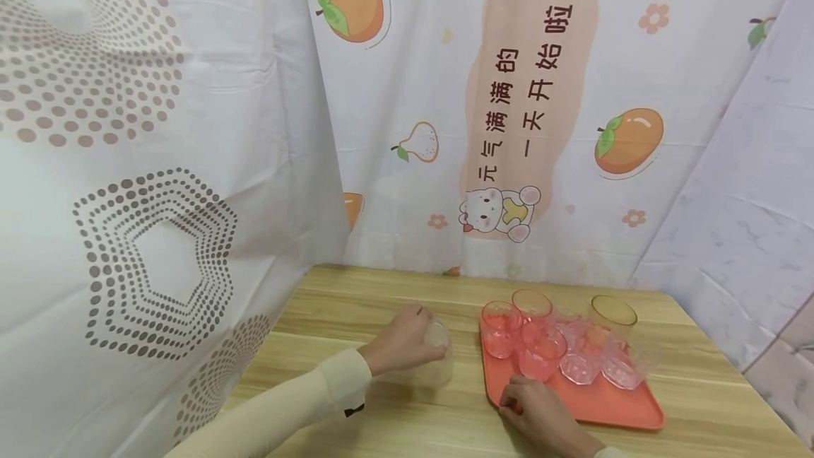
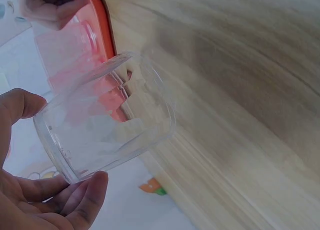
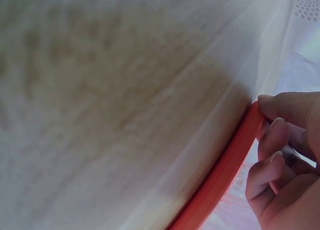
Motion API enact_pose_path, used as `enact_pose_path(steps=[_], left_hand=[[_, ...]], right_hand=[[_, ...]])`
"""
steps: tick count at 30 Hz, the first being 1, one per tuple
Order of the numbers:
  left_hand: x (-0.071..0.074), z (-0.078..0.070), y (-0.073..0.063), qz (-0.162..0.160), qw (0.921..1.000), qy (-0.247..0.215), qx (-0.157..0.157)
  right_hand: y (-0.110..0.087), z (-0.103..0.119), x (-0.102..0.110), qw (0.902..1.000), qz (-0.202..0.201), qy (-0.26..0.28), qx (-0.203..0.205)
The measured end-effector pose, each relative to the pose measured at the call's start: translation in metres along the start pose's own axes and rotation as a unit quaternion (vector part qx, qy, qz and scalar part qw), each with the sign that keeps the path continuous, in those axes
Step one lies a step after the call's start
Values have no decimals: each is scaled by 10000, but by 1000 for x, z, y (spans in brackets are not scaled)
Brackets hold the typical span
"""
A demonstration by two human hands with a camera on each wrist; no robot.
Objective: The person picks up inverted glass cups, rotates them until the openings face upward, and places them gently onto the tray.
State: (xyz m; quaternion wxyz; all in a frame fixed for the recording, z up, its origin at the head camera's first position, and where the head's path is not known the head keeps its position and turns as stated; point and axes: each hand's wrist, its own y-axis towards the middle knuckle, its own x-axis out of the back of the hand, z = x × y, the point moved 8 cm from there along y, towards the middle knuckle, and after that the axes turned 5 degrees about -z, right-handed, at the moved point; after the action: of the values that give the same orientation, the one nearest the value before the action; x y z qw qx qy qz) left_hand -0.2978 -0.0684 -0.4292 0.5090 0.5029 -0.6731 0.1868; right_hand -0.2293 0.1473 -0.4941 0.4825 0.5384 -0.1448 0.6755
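My left hand (image 1: 407, 341) grips a clear plastic cup (image 2: 107, 122) over the wood-look table, to the left of the tray. In the left wrist view, thumb and fingertips hold the cup around its end farther from the tabletop, and nothing shows inside it. At the front left corner of the red tray (image 1: 604, 412), my right hand (image 1: 537, 405) pinches the rim, its thumb on the edge and the other fingers curled, as the right wrist view shows. Several see-through cups (image 1: 540, 355) stand on the tray, tinted pink by it.
A cup with a yellowish rim (image 1: 613, 309) stands at the tray's back right. The wood-grain table (image 1: 375, 295) ends at a printed curtain (image 1: 407, 218) behind, with another patterned curtain (image 1: 254, 161) close along the left side.
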Motion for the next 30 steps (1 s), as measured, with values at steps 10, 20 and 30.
enact_pose_path(steps=[10,20,30], left_hand=[[-5,-9,-6,115,9999,-85,-22],[-9,-13,-7,125,9995,-283,-40],[-13,-6,-6,311,9841,-1705,383]], right_hand=[[0,-3,-2,10000,28,18,-74],[-1,-3,0,9999,-24,-42,-132],[1,-6,3,9980,-162,296,-542]])
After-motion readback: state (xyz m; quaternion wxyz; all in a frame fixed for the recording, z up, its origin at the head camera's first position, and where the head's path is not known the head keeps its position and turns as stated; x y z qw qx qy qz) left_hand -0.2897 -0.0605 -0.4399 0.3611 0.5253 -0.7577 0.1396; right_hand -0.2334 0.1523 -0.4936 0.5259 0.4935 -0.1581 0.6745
